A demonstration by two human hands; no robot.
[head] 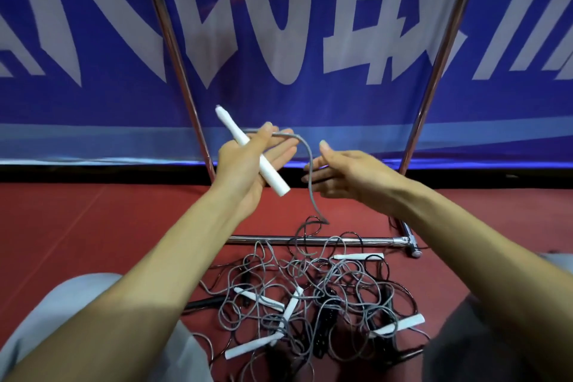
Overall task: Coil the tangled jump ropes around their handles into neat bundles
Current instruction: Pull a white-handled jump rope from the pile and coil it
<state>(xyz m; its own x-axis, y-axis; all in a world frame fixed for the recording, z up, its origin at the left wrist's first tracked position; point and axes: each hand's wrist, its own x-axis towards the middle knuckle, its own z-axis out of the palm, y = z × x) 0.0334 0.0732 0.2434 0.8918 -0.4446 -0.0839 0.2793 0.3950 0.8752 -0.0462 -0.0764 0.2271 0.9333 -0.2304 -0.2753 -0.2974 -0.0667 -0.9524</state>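
Grips white handle in L hand, axis far-left to near-right; holds R hand slack, empty, just right of hanging grey cord.

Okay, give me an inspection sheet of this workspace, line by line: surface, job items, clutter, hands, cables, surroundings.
Surface: red floor, with the rope pile lying on it.
Job's things: white handle held up, its grey rope trailing down into the tangled pile; five loose white handles and some black handles lie in it; no bundle coiled yet.
Clutter: nothing seen.
Grippers: left hand holds the white handle, thumb over it; right hand open, fingers straight beside the grey rope.
Cables: nothing seen apart from the ropes.
Surroundings: chrome frame, rope loops lying across its bottom bar; blue banner with white lettering behind.
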